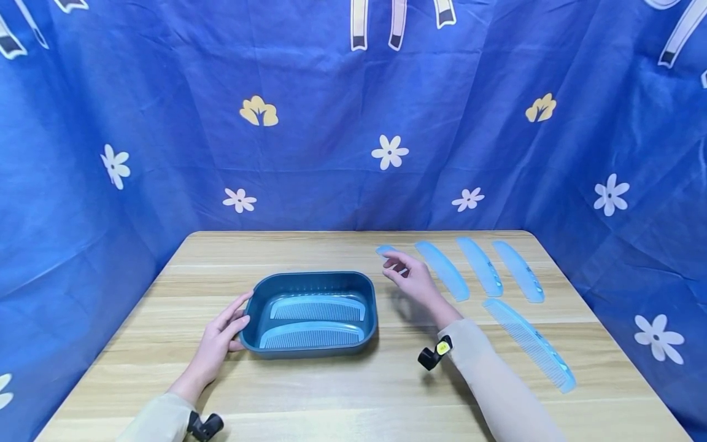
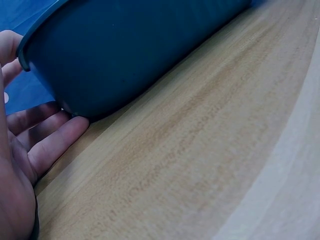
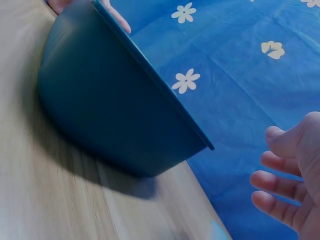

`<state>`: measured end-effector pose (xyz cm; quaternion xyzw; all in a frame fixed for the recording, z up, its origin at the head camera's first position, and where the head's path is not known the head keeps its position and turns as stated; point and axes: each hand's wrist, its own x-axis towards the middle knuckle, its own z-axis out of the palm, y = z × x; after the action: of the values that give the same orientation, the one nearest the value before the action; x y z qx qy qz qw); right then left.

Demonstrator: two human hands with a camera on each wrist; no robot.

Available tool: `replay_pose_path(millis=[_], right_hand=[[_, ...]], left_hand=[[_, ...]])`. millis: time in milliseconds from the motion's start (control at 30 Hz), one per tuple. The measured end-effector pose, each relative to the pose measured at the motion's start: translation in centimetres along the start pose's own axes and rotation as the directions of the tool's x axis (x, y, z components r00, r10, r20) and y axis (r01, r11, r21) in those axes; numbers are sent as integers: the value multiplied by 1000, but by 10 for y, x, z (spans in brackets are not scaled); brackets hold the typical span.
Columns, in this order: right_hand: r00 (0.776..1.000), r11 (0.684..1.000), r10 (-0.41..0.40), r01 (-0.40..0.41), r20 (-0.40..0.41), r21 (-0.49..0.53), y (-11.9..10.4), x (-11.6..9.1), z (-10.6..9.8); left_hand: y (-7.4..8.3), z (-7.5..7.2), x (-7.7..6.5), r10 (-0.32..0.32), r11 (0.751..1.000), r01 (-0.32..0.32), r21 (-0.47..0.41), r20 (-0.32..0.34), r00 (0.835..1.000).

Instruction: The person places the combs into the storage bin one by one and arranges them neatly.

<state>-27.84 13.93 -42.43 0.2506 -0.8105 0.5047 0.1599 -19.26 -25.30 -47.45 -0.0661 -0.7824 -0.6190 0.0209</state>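
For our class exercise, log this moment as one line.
left hand: touching teal container | right hand: empty, near partly hidden comb | in container: two combs | on table: five combs

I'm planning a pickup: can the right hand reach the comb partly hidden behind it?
Probably yes: the right hand looks empty and close to that blue comb, with nothing visible between them.

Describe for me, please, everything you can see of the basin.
The basin is a deep, dark teal tub, seemingly plastic, with rounded corners and a thin rim. It stands upright on the table, open at the top, two light-blue combs lying inside. The left hand touches its left end.
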Motion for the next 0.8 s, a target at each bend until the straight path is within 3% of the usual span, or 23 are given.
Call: replay_pose_path(millis=[367, 633, 800], right_hand=[[999, 999, 40, -41, -23, -8, 7, -8, -18], [997, 997, 71, -71, -41, -1, -16, -20, -35], [996, 997, 72, -72, -47, -2, -16, -27, -45]], left_hand=[[0, 0, 1, -8, 1000, 8, -6, 1, 1000], [2, -1, 1, -21, 1000, 21, 5, -14, 1000], [2, -1, 0, -4, 1000, 4, 5, 4, 1000]])
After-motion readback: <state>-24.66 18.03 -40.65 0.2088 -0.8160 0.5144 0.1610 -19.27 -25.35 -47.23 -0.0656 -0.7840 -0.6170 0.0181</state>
